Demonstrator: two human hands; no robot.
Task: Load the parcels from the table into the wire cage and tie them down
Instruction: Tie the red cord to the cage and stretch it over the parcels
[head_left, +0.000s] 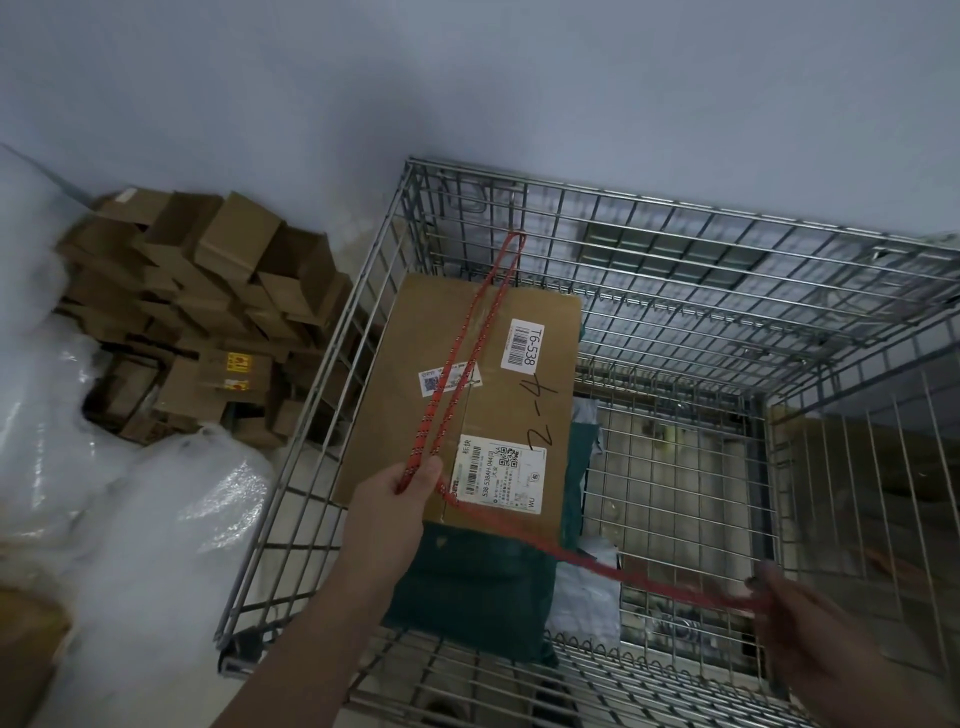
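I see my left hand (387, 499) pinching the red rope (457, 364) over the box (519, 395); right hand (800, 618) fingers grip its tail beside the cage's (675, 202) open right half.

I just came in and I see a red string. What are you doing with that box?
A person is tying parcels down in a wire cage. A cardboard box already lies inside on top of a green parcel. A red rope is looped through the cage's far wall and runs doubled over the box. The left hand grips the rope by the box, and the right hand pulls its other end sideways.
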